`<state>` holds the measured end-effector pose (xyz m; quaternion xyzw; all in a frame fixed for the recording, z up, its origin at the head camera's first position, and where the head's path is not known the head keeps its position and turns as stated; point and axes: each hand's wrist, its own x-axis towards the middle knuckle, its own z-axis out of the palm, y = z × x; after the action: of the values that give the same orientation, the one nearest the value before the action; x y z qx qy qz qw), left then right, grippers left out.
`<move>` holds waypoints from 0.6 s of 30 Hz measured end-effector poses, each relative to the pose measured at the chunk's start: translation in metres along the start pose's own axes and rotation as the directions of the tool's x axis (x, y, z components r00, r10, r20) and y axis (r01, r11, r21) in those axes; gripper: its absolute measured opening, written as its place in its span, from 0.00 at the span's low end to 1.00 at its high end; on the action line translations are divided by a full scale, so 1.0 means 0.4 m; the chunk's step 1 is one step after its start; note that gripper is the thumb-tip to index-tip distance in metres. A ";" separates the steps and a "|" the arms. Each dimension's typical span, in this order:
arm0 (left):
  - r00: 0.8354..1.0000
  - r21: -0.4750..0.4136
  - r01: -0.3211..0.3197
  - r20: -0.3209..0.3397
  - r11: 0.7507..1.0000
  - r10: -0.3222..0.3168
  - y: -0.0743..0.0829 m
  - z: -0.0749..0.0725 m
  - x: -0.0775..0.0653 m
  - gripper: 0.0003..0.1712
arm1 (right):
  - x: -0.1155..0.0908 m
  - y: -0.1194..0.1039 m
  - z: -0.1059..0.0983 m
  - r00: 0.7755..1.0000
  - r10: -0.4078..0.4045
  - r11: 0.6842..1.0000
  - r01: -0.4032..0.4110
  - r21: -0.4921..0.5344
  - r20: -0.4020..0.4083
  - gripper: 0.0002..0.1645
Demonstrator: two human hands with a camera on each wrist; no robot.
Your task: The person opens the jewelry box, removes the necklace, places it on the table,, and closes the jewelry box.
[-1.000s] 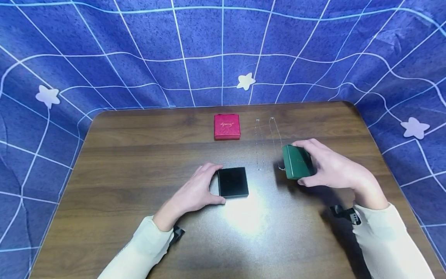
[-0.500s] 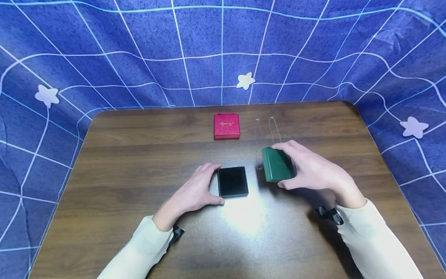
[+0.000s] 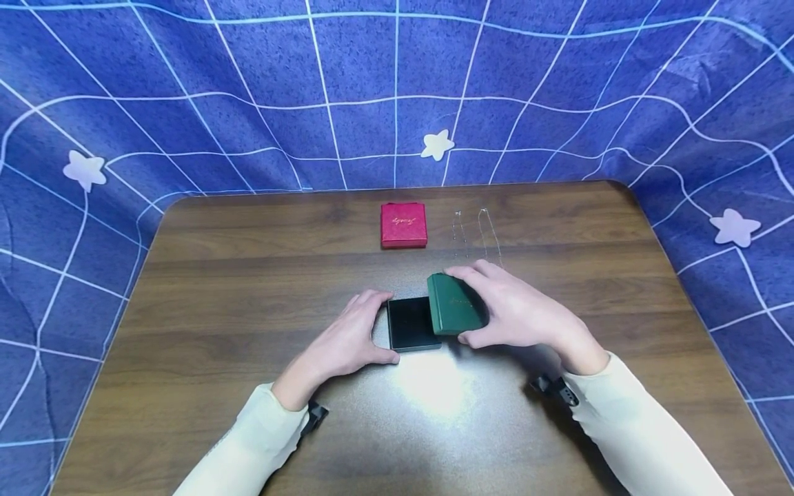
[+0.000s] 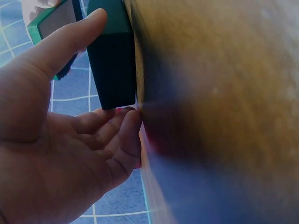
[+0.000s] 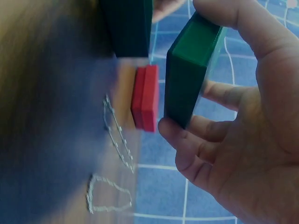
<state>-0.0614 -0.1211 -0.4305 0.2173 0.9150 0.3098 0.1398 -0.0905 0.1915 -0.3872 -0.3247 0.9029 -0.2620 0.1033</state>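
In the head view a dark, open-topped jewelry box base point(image 3: 409, 327) lies on the wooden table. My left hand point(image 3: 350, 337) steadies its left side, thumb at the near corner and fingers at the far one. The left wrist view shows the base point(image 4: 112, 65) between thumb and fingertips. My right hand point(image 3: 517, 310) grips the green box lid point(image 3: 455, 304) by opposite edges. Slightly tilted, the lid hangs over the right part of the base and overlaps it in the head view. In the right wrist view, the lid point(image 5: 187, 70) is raised off the table.
A red jewelry box point(image 3: 404, 226) sits toward the table's back. To its right lie two thin silver chains, a beaded one point(image 5: 117, 135) and another point(image 5: 91, 193); their near ends are hidden behind my right hand in the head view. Blue cloth point(image 3: 248, 138) hangs behind the table.
The right hand has carried the green lid leftward, from beside the chains to over the base's right part. The left hand and the base have stayed in place.
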 end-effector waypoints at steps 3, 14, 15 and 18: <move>1.000 0.001 -0.002 -0.003 1.000 0.002 -0.001 0.000 -0.001 0.59 | 0.012 -0.010 0.018 1.000 -0.014 1.000 0.014 -0.007 0.000 0.61; 1.000 -0.016 0.006 -0.007 1.000 -0.006 0.000 0.000 -0.001 0.58 | 0.045 -0.044 0.065 1.000 -0.027 0.998 0.026 -0.051 -0.013 0.62; 1.000 -0.018 0.005 -0.007 1.000 -0.005 0.000 0.000 -0.001 0.58 | 0.047 -0.046 0.068 0.999 -0.027 0.998 0.026 -0.056 -0.016 0.62; 1.000 -0.021 0.001 -0.009 1.000 -0.001 0.000 0.000 -0.001 0.58 | 0.053 -0.053 0.076 0.999 -0.039 0.997 0.037 -0.073 -0.023 0.62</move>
<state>-0.0609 -0.1213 -0.4303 0.2139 0.9124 0.3205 0.1380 -0.0847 0.1520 -0.4016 -0.3420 0.9067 -0.2350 0.0754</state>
